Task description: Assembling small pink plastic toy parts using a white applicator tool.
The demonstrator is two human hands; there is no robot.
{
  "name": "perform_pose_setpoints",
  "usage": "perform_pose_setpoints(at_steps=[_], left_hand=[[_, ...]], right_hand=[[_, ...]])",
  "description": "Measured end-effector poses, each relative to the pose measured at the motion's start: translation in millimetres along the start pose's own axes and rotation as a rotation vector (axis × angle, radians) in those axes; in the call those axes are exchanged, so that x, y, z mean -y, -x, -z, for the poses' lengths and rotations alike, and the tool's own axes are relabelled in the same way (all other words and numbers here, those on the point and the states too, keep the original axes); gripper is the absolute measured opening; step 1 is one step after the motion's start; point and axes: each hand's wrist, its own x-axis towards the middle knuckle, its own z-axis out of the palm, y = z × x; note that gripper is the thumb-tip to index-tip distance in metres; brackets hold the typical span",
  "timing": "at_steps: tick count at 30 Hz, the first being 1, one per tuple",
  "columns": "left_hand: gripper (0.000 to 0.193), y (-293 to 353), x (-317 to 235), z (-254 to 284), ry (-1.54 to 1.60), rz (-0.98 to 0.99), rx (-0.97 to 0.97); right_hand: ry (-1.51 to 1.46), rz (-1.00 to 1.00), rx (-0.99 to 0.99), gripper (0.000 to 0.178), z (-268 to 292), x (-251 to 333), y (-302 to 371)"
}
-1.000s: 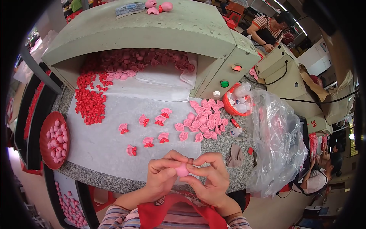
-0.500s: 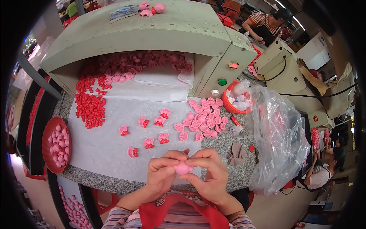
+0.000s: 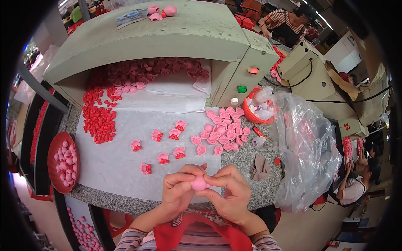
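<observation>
Between both hands, close to my body, is a rounded pink plastic part (image 3: 199, 183). My left hand (image 3: 179, 186) pinches its left side, and my right hand (image 3: 228, 187) grips it from the right with thumb and fingers. Fingers cover much of the part. Beyond my hands, several pink pieces with red bows (image 3: 163, 157) lie spaced out on a white sheet (image 3: 113, 167). A heap of loose pink shell-like pieces (image 3: 224, 131) spreads to their right. Small red bow-shaped parts (image 3: 98, 123) are piled at the left.
A pale green metal housing (image 3: 146, 37) arches over more pink pieces at the back. At left stands a red basket (image 3: 53, 167) of pink parts. An orange-red tub (image 3: 247, 109) with bottles and a clear plastic bag (image 3: 307, 154) are on the right. Other people sit farther off.
The view has shifted slightly. The pink part has turned a little between my fingers, and its small protruding tip at right no longer shows. Both hands keep nearly the same place and grip.
</observation>
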Motion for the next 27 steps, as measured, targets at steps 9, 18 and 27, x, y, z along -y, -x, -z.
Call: perform_pose_setpoints(at_steps=[9,18,27], left_hand=[[0.018,0.6,-2.6,-3.3,-0.123,0.021,-0.059],[0.028,0.9,-1.8,0.8,-0.308,-0.054,-0.022],[0.024,2.2,-14.0,11.5,-0.563,-0.034,-0.008]], right_hand=[[-0.050,-0.062,0.029,0.033,1.0,-1.5,-0.2],[-0.142,-0.185,0.047,0.032,6.8,-9.5,-2.1],[-0.359,-0.256,0.124,0.032,6.5,-23.9,-1.8]])
